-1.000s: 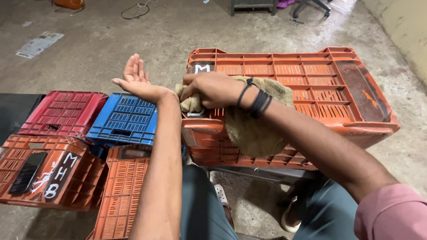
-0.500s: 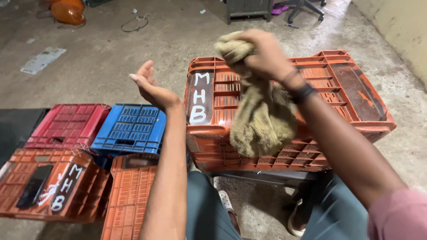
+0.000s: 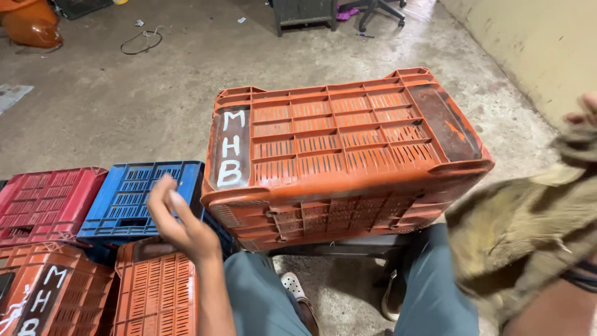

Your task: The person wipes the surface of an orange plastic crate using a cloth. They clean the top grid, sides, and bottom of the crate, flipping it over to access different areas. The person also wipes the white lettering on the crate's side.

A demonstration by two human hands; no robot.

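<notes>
A large orange plastic crate (image 3: pixel 348 149) lies upside down in front of me on a low stand, with white painted letters on a dark patch at its left end. My right hand (image 3: pixel 584 115) is at the far right edge, shut on a tan, shaggy cloth (image 3: pixel 522 230) that hangs down over my right forearm. My left hand (image 3: pixel 177 221) hovers empty, fingers loosely curled, to the left of the crate and above the smaller crates. Neither hand touches the big crate.
To the left lie a blue crate (image 3: pixel 134 199), a red crate (image 3: pixel 40 202) and two orange crates (image 3: pixel 158 295), all upside down. My knees and a white shoe (image 3: pixel 292 289) are below. A beige wall (image 3: pixel 535 43), chair legs and a cable stand on the concrete floor behind.
My right hand has lifted the cloth off the big crate and swung it far right. My left hand has dropped lower and left. The view has shifted right.
</notes>
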